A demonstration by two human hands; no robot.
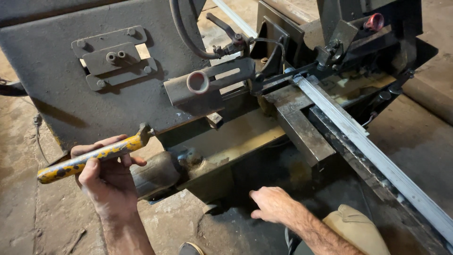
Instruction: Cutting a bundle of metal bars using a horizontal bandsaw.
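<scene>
Yellow handle (87, 159) across left hand (106, 182)

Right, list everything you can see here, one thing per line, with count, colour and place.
Sawing machine: one, dark grey steel, fills the upper half of the view.
Bolted plate: one, grey, on the machine's flat side panel, upper left.
Short tube: one, grey with a pinkish open end, jutting out at centre.
Long metal bar: one, pale silver, laid across the machine bed, running to the lower right.
Hose: one, black, curving down at top centre.
Knob: one, red, top right.
Floor: stained concrete, left and bottom.
Trouser knee: one, tan, bottom right.
Left hand: fingers wrapped round a worn yellow handle.
Right hand: empty, fingers spread low beside the machine base.
</scene>
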